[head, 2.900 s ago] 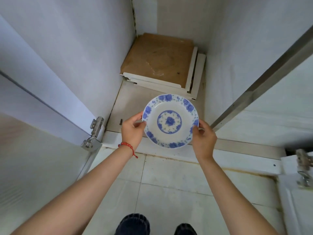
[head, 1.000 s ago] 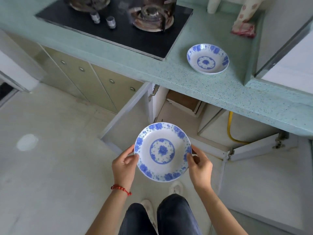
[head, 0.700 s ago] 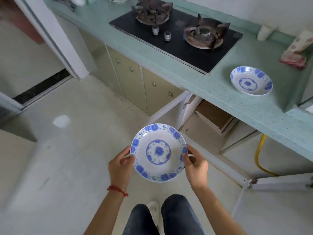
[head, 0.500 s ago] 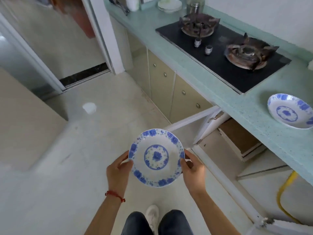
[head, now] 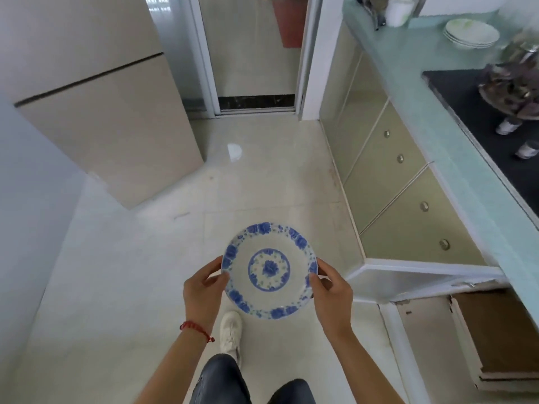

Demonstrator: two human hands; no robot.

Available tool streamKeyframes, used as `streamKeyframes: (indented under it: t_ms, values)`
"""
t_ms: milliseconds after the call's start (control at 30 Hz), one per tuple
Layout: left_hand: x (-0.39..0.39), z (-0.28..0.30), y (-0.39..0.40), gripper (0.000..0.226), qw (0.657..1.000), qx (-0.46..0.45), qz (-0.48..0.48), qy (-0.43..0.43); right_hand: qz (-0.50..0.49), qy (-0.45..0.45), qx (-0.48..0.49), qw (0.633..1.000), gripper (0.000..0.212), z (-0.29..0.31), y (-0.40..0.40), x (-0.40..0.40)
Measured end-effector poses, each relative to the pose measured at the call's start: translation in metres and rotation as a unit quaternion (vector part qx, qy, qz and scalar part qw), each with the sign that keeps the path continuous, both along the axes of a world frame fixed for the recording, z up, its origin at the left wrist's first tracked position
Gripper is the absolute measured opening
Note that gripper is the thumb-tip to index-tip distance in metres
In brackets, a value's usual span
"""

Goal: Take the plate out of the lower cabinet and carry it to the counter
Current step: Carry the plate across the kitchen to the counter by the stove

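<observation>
Head view: round white plate with blue floral rim [head: 269, 270] held level over floor, left hand [head: 202, 290] and right hand [head: 331, 295] clamped on opposite edges; pale green stone counter [head: 437, 132] up to right, nearer right hand.

A teal counter [head: 414, 91] ran along the right, bearing a black hob [head: 478, 112] and, farther off, stacked white plates [head: 471, 35].

Stove [head: 495, 118] cut off at right frame edge; burner [head: 513, 91] blurred. Open cabinet [head: 490, 345] interior partly cut off. Plate [head: 269, 271] hides fingers beneath.
</observation>
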State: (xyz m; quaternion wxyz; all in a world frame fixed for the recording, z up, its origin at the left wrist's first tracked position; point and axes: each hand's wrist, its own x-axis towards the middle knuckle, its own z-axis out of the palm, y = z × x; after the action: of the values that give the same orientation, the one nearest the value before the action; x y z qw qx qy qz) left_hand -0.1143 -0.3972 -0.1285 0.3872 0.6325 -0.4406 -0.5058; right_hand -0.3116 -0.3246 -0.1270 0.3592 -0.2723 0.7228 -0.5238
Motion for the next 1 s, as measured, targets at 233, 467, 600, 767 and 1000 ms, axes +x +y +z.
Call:
streamKeyframes:
  t_ms: [233, 467, 600, 767, 1000]
  values:
    - [0.027, -0.003, -0.103, 0.034, 1.000, -0.002, 0.023, 0.013, 0.017, 0.015, -0.005, 1.000, 0.030, 0.000, -0.116, 0.024]
    - [0.032, -0.004, -0.204, 0.027, 1.000, 0.003, 0.015, 0.011, 0.010, 0.013, 0.008, 1.000, 0.027, -0.002, -0.210, 0.031]
    - [0.011, -0.009, -0.262, 0.028, 1.000, 0.010, 0.003, 0.008, 0.006, 0.021, 0.022, 1.000, 0.026, -0.005, -0.267, 0.010]
    - [-0.036, -0.012, -0.341, 0.027, 1.000, 0.012, 0.006, 0.011, 0.011, 0.046, 0.021, 0.999, 0.025, -0.007, -0.350, -0.037]
    - [-0.099, 0.003, -0.448, 0.028, 1.000, 0.006, 0.013, 0.011, 0.022, 0.066, 0.019, 0.997, 0.026, 0.005, -0.460, -0.102]
